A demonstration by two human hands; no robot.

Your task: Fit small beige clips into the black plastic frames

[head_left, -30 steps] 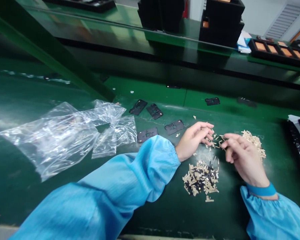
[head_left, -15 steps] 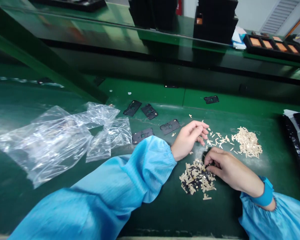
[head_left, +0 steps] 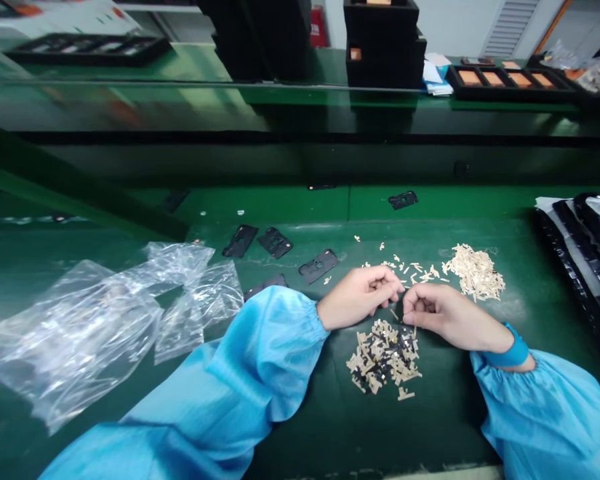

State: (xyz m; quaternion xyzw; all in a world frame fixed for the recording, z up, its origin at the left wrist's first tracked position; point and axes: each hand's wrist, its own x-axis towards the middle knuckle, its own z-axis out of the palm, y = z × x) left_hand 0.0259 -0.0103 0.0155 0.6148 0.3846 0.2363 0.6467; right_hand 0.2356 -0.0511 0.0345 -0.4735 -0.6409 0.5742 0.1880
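Note:
My left hand (head_left: 364, 295) has its fingers curled together above the green table, and what they hold, if anything, is hidden. Close by, my right hand (head_left: 440, 315) pinches thumb and fingertips together on something too small to make out. The fingertips of both hands nearly meet. Just below them lies a mixed pile of small beige and black pieces (head_left: 384, 359), some with metallic glints. Behind the hands, small beige strips (head_left: 420, 272) are scattered, and a larger heap of beige strips (head_left: 476, 272) lies to the right.
Clear plastic bags (head_left: 85, 327) spread over the left side. Several flat black plastic parts (head_left: 319, 265) lie beyond my left arm. A black-and-white wrapped bundle (head_left: 580, 267) sits at the right edge. On the raised shelf stand black trays (head_left: 385, 60) and a compartment tray with orange pieces (head_left: 510, 83).
My left hand has drawn back from the scattered strips toward me, its fingers now more curled. My right hand has lifted off the mixed pile toward the left hand. The view has shifted.

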